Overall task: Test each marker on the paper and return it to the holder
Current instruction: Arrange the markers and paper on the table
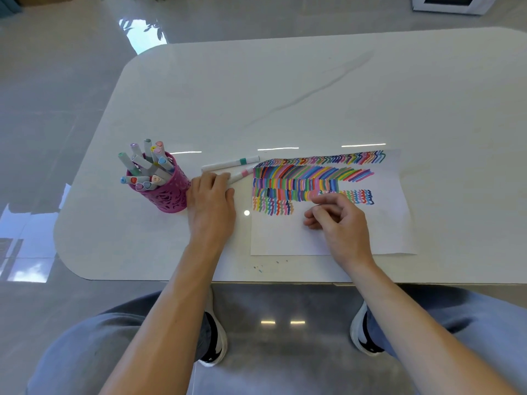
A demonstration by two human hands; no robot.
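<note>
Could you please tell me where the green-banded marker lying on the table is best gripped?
Pinch the green-banded marker mid-barrel from above, fingers across its length: it lies flat, and the pink-banded marker crowds its near side.

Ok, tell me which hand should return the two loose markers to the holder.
Left: the left hand touches the pink-banded marker, right beside the holder. The right hand is over the paper, farther off.

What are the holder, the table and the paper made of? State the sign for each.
Holder: likely painted metal, possibly plastic; magenta wall pierced with a cut-out pattern. Table: stone or stone-look laminate; pale, glossy, with grey veins and lamp reflections. Paper: thin matt white sheet; its edges lie slightly wavy.
</note>
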